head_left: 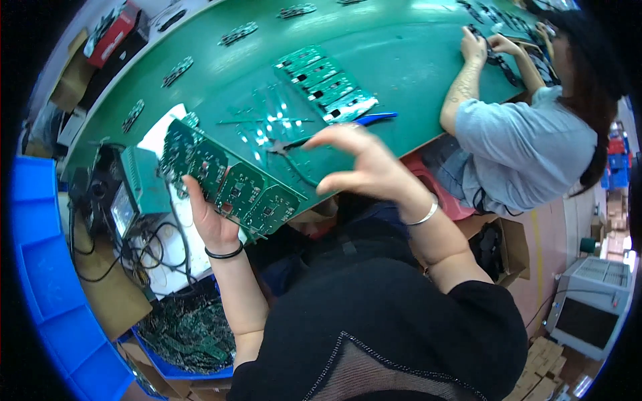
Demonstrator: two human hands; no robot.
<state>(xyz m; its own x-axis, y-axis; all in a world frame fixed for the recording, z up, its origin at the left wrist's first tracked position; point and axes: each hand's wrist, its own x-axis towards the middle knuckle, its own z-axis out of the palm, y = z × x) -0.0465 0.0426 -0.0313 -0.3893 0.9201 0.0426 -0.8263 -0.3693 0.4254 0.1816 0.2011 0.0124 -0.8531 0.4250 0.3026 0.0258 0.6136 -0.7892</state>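
My left hand [212,217] grips a green circuit board panel [234,187] by its near edge, holding it tilted above the bench. The panel carries several square boards with small dark chips. My right hand [364,164] is open, thumb and fingers apart and slightly blurred, beside a pair of cutting pliers [277,147] with blue on one handle. The pliers lie on the green table mat, partly behind my fingers; whether I touch them I cannot tell. Thin green board strips [267,117] are scattered just beyond the pliers. Farther back lies another circuit board panel [326,83].
Small circuit boards [237,33] sit spaced along the far edge. At left stand a green-cased device [144,180] with tangled cables and blue bins [57,267]. A blue crate of boards [187,334] is below. A co-worker [521,127] sits at right, hands on dark parts.
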